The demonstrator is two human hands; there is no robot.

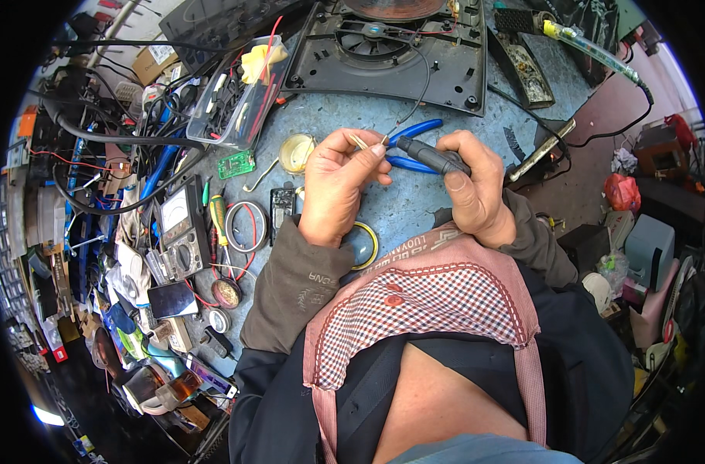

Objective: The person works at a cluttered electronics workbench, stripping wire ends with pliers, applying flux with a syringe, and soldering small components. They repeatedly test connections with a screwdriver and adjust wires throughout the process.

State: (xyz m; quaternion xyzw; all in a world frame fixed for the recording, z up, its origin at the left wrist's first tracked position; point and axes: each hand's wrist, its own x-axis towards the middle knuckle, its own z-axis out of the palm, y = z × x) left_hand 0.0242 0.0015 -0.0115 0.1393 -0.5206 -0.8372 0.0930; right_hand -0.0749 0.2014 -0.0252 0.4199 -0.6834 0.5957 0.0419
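Observation:
My left hand (342, 185) pinches the end of a thin grey cable (407, 114) between thumb and fingertips. A short pale strand (359, 141) sticks out at the same pinch. My right hand (477, 185) grips a black cylindrical tool (427, 153); its narrow nose points left at the cable end, a small gap away. Blue-handled pliers (422, 126) lie on the bench behind the tool, their jaws hidden by my left hand. The cable runs up to an open induction cooker base (387, 81) with a fan (367, 43) and copper coil (394, 7).
A clear plastic box (236, 95) of tubing and parts stands left of the cooker. Nearer are a green circuit board (236, 165), an analog multimeter (184, 232), a yellow-handled screwdriver (219, 220) and tape rolls (246, 226). A soldering iron (590, 51) lies at the upper right.

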